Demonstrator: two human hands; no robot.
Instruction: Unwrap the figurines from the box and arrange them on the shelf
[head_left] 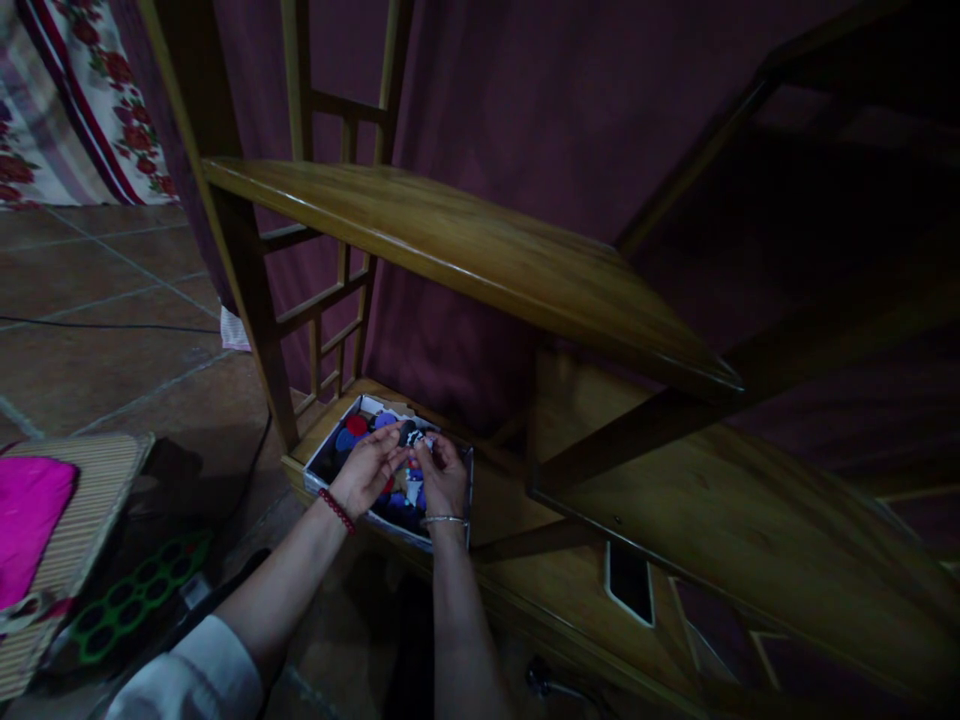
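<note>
Both hands meet over a shallow box (469, 490) on the low wooden shelf. My left hand (367, 470), with a dark red bead bracelet at the wrist, is closed, its fingertips pinching a small black-and-white thing (411, 435) too small and dim to name. From the other side my right hand (444, 482), wearing a thin silvery bangle, grips the same thing between thumb and fingers. Inside the box lie several small coloured items, among them a red round piece (356, 426) and a purple piece (385, 420). My hands hide part of the contents.
A slanting wooden shelf board (450, 235) passes above the box, with lattice bars (330, 300) at the left. A phone-like dark rectangle (630, 583) lies on the lower shelf. At left are a woven mat (112, 480), pink cloth (34, 520) and a green-edged holed rack (139, 595).
</note>
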